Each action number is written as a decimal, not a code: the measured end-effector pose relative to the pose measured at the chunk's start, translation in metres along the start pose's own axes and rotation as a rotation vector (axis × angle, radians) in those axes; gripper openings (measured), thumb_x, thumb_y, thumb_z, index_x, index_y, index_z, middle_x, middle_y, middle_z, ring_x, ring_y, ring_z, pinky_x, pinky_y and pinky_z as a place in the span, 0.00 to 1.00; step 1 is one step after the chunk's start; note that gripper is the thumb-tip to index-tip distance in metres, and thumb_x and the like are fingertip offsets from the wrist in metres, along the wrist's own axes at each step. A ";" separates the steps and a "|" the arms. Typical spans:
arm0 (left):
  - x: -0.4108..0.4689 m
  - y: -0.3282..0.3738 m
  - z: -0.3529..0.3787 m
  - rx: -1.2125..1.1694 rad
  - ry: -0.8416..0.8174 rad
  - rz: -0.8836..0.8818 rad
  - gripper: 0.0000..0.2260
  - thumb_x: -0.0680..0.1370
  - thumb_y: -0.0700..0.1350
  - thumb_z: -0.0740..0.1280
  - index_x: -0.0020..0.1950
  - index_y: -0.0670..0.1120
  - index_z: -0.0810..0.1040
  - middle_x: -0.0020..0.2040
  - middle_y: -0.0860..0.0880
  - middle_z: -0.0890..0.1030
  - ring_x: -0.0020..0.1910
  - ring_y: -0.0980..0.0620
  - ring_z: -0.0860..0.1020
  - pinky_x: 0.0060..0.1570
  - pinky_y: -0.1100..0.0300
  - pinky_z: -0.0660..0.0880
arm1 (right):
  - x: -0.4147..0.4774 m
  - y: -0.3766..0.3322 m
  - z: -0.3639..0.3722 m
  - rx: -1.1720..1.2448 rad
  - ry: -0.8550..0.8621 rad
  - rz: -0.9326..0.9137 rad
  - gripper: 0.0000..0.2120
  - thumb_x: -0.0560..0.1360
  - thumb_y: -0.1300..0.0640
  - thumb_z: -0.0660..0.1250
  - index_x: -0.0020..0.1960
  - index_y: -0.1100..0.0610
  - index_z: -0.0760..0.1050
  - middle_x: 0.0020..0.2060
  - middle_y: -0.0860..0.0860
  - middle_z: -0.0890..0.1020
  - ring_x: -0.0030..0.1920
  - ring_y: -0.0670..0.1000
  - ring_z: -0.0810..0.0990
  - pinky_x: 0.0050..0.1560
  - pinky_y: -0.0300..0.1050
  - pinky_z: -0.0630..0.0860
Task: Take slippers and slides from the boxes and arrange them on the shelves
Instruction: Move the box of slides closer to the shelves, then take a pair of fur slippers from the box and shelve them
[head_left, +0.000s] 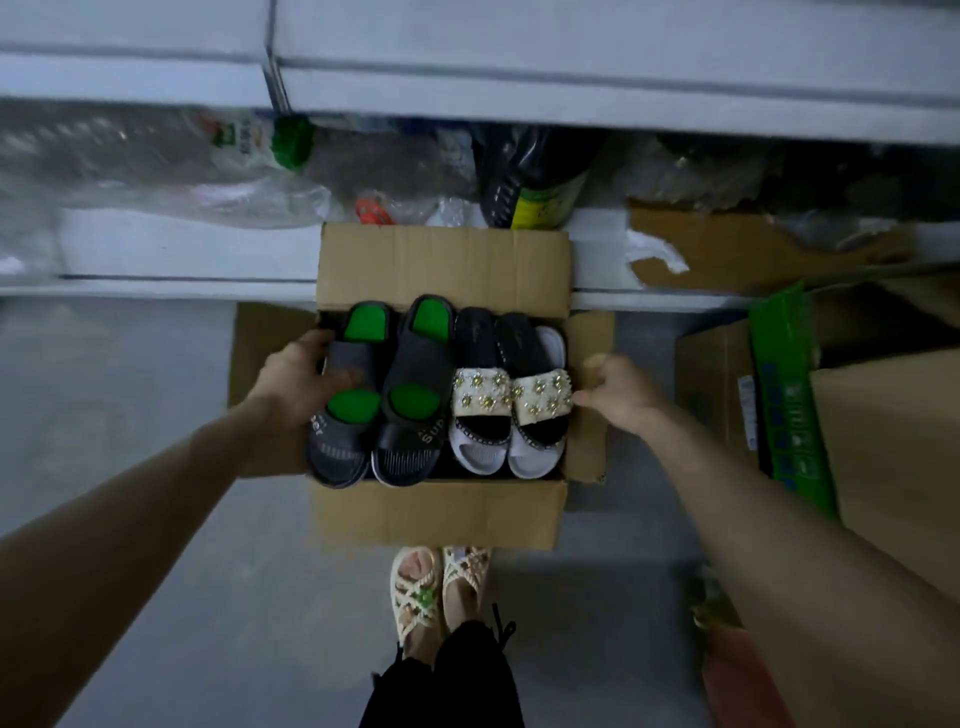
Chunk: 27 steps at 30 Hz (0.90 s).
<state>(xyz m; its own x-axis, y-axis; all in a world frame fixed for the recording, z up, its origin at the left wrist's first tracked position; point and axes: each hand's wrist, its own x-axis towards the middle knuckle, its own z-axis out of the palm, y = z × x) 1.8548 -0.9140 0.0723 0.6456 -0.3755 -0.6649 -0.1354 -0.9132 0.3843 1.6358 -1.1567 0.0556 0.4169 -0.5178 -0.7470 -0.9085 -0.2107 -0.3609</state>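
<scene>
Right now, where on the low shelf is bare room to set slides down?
Bare white shelf board left of the cardboard box, in front of the plastic bags. Right of the box, torn cardboard covers the shelf; behind it, more bagged goods crowd.

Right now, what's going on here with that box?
A person stands over an open box that holds two black slides with green insoles and two white slides with beaded straps. The left hand grips the leftmost black slide at its strap. The right hand touches the strap of the rightmost white slide; whether it grips is unclear. All four lie in the box, which stands before the shelf.
</scene>
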 end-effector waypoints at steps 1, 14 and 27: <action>-0.013 0.021 -0.010 -0.016 -0.018 0.041 0.27 0.72 0.50 0.72 0.68 0.47 0.69 0.60 0.46 0.78 0.60 0.44 0.75 0.54 0.59 0.71 | -0.016 -0.011 -0.018 -0.008 -0.018 -0.019 0.24 0.73 0.60 0.70 0.67 0.61 0.70 0.64 0.58 0.75 0.63 0.56 0.73 0.60 0.44 0.69; -0.260 0.335 -0.226 0.378 0.021 0.856 0.33 0.68 0.51 0.75 0.69 0.46 0.67 0.63 0.45 0.76 0.60 0.48 0.75 0.58 0.59 0.70 | -0.327 -0.129 -0.327 -0.142 0.346 -0.176 0.30 0.67 0.53 0.77 0.66 0.57 0.72 0.62 0.53 0.76 0.62 0.54 0.75 0.63 0.45 0.71; -0.527 0.459 -0.310 0.657 0.089 1.638 0.35 0.66 0.55 0.76 0.69 0.46 0.68 0.61 0.46 0.77 0.58 0.47 0.76 0.59 0.54 0.73 | -0.679 -0.125 -0.369 -0.009 0.942 0.150 0.30 0.68 0.53 0.76 0.66 0.57 0.71 0.56 0.57 0.81 0.51 0.54 0.81 0.54 0.49 0.77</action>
<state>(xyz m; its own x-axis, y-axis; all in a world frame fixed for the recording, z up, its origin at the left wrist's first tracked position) 1.6849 -1.0866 0.7978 -0.4175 -0.8970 0.1454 -0.8626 0.4415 0.2468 1.4550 -1.0848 0.8143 0.1045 -0.9941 -0.0273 -0.9522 -0.0921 -0.2911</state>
